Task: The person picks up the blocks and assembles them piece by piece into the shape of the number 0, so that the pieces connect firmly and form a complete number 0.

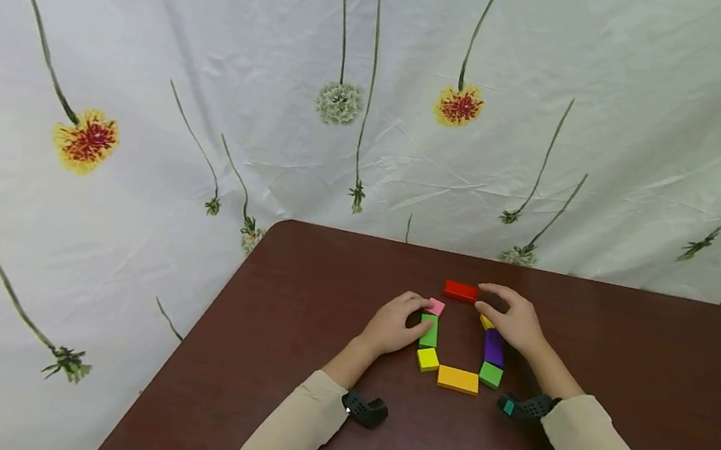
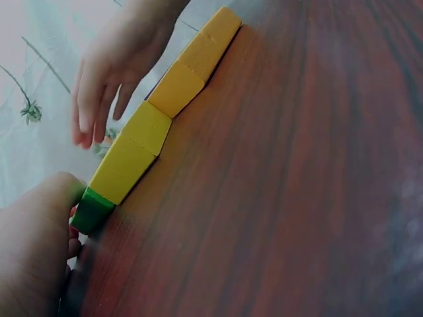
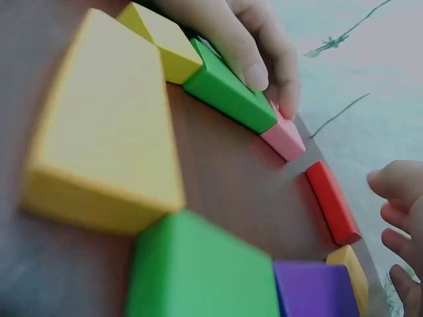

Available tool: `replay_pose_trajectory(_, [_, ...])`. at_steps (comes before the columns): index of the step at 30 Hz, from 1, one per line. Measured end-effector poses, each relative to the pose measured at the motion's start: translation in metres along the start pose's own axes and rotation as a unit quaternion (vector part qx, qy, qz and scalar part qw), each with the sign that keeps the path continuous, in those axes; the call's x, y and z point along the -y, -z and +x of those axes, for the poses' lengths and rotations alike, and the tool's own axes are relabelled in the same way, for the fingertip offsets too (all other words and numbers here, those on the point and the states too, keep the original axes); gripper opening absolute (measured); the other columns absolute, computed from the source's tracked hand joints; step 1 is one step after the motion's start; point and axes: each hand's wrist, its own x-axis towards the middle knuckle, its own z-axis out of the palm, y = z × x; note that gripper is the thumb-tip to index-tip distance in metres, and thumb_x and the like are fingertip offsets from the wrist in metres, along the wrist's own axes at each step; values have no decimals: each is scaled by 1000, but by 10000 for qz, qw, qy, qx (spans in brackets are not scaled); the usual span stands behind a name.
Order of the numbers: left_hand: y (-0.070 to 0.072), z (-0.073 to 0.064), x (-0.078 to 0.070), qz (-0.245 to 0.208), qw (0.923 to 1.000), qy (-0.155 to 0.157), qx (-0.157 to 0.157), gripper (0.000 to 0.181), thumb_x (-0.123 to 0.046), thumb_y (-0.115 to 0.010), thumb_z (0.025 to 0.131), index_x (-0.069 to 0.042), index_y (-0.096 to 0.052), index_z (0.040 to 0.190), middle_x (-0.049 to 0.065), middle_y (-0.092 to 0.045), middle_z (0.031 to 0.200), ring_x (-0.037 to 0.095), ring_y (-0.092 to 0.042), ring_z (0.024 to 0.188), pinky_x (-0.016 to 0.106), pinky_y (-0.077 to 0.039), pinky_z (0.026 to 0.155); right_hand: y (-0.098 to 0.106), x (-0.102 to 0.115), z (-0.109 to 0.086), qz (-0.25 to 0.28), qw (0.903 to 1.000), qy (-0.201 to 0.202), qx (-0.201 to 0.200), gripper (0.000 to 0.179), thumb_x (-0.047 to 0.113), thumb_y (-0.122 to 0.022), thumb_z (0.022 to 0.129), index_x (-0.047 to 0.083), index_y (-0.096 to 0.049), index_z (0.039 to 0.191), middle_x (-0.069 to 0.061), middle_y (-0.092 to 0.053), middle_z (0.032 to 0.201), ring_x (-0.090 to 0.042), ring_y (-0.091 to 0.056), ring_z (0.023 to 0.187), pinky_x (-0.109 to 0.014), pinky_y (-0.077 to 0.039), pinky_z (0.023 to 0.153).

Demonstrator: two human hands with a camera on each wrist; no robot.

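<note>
Toy blocks lie on the table in a ring with gaps near its far end. My left hand (image 1: 395, 326) is at the ring's left side, its thumb on the long green block (image 1: 429, 331) and a fingertip against the pink block (image 3: 284, 137). At the far end lies the red block (image 1: 460, 291). My right hand (image 1: 516, 322) hovers by its right end, thumb and fingers spread with nothing between them. Just under that hand is a small yellow-orange block (image 1: 487, 323), partly hidden, followed by a purple block (image 1: 494, 347).
Closing the ring's near side are a yellow block (image 1: 428, 359), an orange block (image 1: 458, 379) and a shorter green block (image 1: 490, 375). The brown table (image 1: 644, 372) ends at a flowered cloth (image 1: 274, 51) behind. Each wrist wears a dark band (image 1: 366, 411).
</note>
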Motion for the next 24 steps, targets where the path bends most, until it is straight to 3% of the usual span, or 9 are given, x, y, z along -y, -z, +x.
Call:
replay_pose_trajectory(10, [1,0,-2,9,10000,-6,7,41,-30,-62,95,-10,-61,130,3,-59,121,18,-56,110,31,-44,98,-18,1,35,-311,9982,-50,510,47,20,-68,92,-1,-56,133,-26,-50,136,-45,-46,124,-61,-37,100])
replay_pose_trajectory(16, [1,-2,-2,-23,10000,9,-9,40,-30,-62,95,-10,-61,130,3,-59,122,18,-56,111,31,-44,99,-21,0,43,-508,9961,-129,714,44,17,-68,92,-2,-58,131,-26,-54,131,-41,-52,112,-56,-43,94])
replay_pose_trajectory(24, [1,0,-1,32,10000,7,-20,40,-32,-62,95,-11,-62,130,3,-59,121,17,-56,111,30,-44,99,-21,1,46,-518,9963,-60,676,36,11,-68,91,-2,-62,125,-26,-58,125,-41,-54,108,-55,-43,94])
